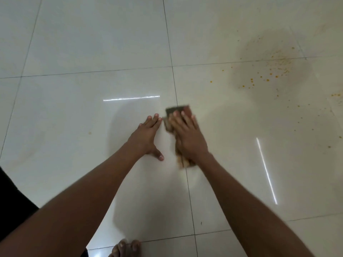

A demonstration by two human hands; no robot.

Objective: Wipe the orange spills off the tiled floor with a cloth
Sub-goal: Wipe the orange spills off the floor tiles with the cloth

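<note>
My right hand (pixel 188 135) presses flat on a brownish folded cloth (pixel 176 111) that lies across a tile joint in the middle of the glossy white tiled floor (pixel 92 43). The cloth is blurred and shows beyond the fingertips and under the wrist. Just left of it, my left hand (pixel 146 135) rests palm down on the bare tile, fingers spread, holding nothing. Orange spills (pixel 274 75) lie as many small specks and a dull smear at the upper right, well beyond the cloth. One faint orange spot (pixel 90 133) sits on the tile to the left.
My bare toes (pixel 126 248) show at the bottom edge. Dark clothing (pixel 11 204) fills the lower left corner. Two bright light reflections streak the floor, one above the hands and one at the right. More orange specks (pixel 336 95) reach the right edge.
</note>
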